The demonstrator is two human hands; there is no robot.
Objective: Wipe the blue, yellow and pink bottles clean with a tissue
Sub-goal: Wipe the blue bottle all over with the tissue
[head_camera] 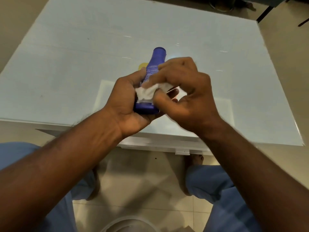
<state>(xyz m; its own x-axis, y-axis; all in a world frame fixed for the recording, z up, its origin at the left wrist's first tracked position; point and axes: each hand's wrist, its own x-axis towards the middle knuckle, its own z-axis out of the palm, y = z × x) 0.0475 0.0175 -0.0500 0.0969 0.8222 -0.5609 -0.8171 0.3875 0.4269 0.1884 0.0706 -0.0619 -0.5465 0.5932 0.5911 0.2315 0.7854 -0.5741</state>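
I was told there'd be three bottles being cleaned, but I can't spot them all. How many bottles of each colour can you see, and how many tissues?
Blue plastic bottle, gripped by the left hand: 1
Yellow bottle, only a sliver showing behind the blue one: 1
Pink bottle: 0 in view
White crumpled tissue, pinched by the right hand: 1
Total: 3

Place: likely a room in a home
Floor: beige glossy tiles (133,195), bare feet (194,164) on them
Furniture: white counter (66,67) under clear plastic film; dark chair legs (265,13) at top right
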